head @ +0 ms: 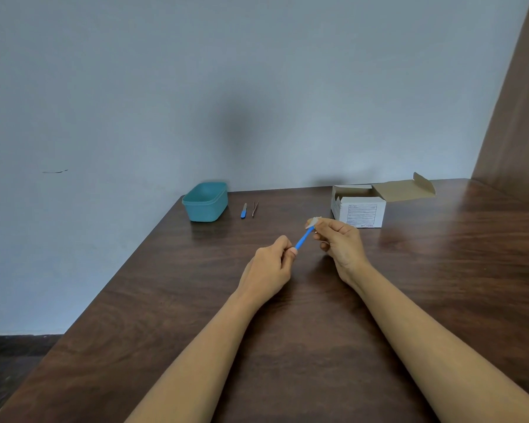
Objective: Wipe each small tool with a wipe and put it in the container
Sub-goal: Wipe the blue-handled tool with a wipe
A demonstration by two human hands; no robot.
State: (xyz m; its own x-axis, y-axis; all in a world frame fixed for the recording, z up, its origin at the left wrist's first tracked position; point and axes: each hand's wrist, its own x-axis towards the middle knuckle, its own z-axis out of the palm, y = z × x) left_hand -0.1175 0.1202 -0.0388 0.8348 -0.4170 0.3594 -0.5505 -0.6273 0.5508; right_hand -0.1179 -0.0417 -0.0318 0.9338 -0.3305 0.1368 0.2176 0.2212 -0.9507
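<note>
1. Worktop [455, 254]: dark wood grain, set against a pale wall. All positions below are given from the teal container.

2. Cardboard box [359, 213]: white, well to the right of the container, along the same far edge. The lid flap is folded back to the right, so the box stands open. Its contents cannot be told from your viewpoint.

3. Teal container [206, 206]: rectangular with rounded corners, no lid, upright at the far left corner of the worktop. Only the upper inner wall shows. The floor is hidden behind the near wall, so you cannot tell whether anything lies inside.

4. Your right hand [339, 242]: right of the container and nearer to you, raised over the worktop, fingers curled, pinching a wipe.

5. Your left hand [269, 270]: right of the container and nearer to you, fingers curled, pinching the lower end of the blue tool.

6. Blue tool [303, 239]: a slim stick, slanting up and to the right between both hands, outside the container.

7. Blue-handled tool [244, 210]: flat on the worktop, just right of the container.

8. Tweezers [254, 208]: beside the blue-handled tool, on its far side from the container, not touching it.

9. Wipe [313, 221]: small, white, wrapped round the upper tip of the blue tool.
</note>
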